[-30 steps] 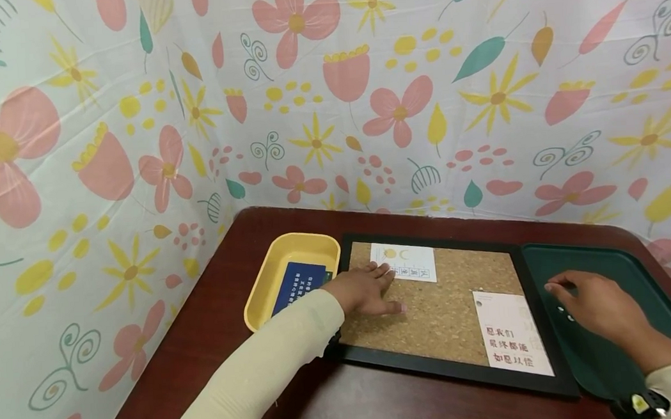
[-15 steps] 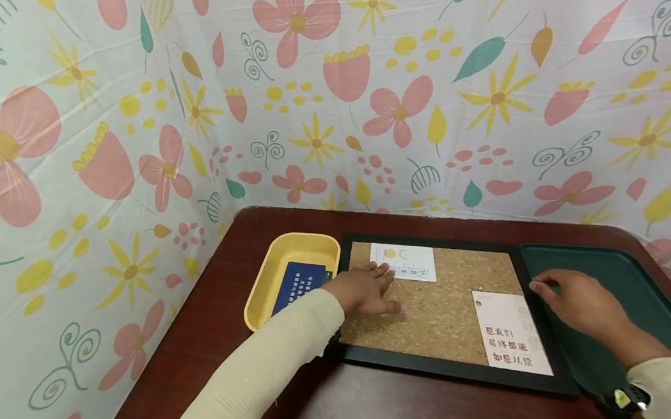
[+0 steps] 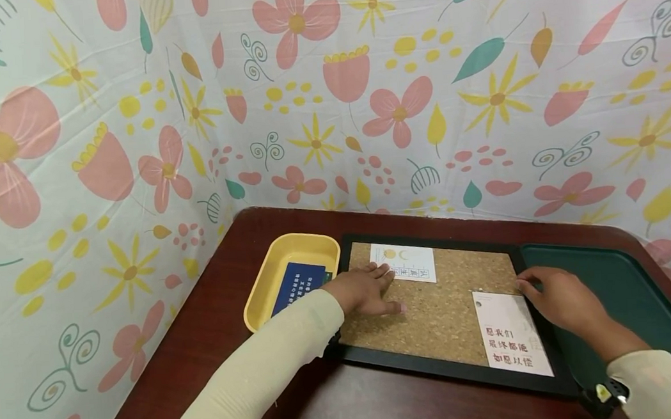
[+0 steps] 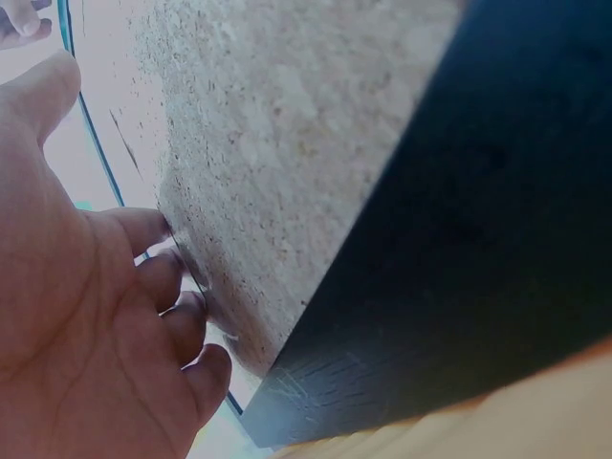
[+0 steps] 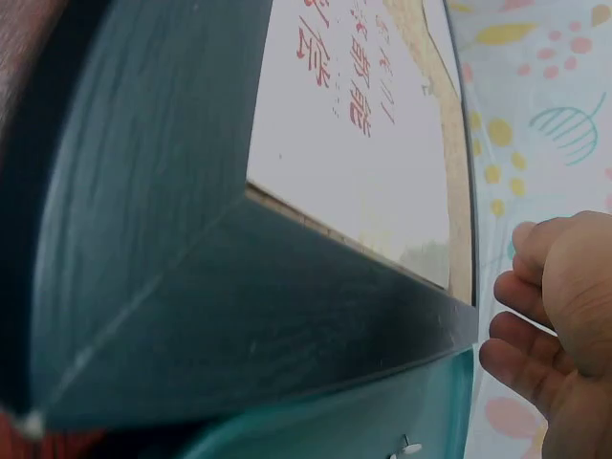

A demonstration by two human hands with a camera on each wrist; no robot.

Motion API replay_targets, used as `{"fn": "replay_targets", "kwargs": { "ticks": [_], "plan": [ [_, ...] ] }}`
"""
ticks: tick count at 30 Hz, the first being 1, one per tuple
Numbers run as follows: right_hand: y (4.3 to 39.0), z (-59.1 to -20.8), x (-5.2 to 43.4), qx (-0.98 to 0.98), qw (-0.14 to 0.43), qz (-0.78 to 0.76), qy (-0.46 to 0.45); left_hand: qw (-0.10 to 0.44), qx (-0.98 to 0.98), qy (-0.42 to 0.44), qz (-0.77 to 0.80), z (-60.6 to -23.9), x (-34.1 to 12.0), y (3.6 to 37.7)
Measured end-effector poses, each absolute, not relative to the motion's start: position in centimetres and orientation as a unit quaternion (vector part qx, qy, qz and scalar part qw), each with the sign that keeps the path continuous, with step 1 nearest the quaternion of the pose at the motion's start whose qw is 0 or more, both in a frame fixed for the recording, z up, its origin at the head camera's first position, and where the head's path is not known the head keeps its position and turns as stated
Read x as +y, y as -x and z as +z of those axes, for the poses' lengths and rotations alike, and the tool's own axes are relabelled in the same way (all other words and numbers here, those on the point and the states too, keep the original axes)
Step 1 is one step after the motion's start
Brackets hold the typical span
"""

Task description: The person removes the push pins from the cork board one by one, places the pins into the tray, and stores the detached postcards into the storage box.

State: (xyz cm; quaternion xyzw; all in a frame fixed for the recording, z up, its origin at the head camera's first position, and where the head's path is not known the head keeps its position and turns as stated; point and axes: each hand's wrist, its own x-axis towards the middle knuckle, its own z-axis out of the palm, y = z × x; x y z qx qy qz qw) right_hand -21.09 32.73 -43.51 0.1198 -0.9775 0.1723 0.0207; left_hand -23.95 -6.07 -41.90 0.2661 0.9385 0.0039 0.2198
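Right hand (image 3: 557, 298) has left the green tray (image 3: 635, 294) for the card (image 3: 510, 333).

A tan cork board (image 3: 440, 312) sits in a black frame (image 3: 449, 369); yellow tray (image 3: 270, 271), navy card (image 3: 299, 282), dark green tray (image 3: 635, 294), reddish-brown table (image 3: 205, 345), pink-and-yellow floral cloth (image 3: 328, 94).

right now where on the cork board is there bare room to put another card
Bare cork lies between the top card and the red-lettered card, and along the near frame below the left hand. The right edge is crowded by the right hand.
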Motion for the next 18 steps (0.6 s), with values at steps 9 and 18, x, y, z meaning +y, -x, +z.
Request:
{"fn": "replay_targets", "kwargs": {
  "ticks": [9, 18],
  "plan": [
    [21.4, -43.6, 31.1, -0.975, 0.026, 0.181, -0.125, 0.219, 0.938, -0.268, 0.000, -41.9, -6.1, 24.0],
    [22.0, -43.9, 29.4, -0.969, 0.032, 0.202, -0.139, 0.221, 0.938, -0.267, 0.004, -41.9, -6.1, 24.0]
  ]
}}
